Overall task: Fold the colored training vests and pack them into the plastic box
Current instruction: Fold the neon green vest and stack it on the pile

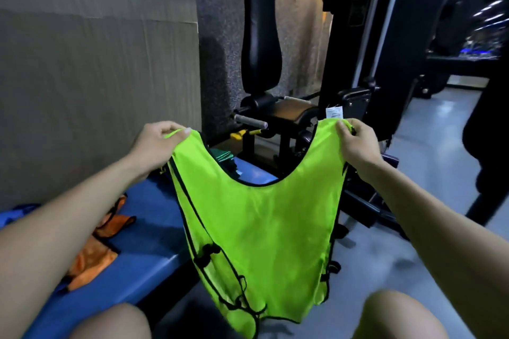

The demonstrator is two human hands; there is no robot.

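green vest (pixel 256 228) hangs unfolded — left hand (pixel 158 140), right hand (pixel 355 143) pinch shoulders.

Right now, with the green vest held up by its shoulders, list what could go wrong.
1. The green vest hangs past the blue bench edge, over the floor; its hem could drag there.
2. The left hand and right hand only pinch the strap tips, so a strap may slip.
3. The loose black side ties could tangle during folding.
4. The orange vest takes up bench space needed for folding.
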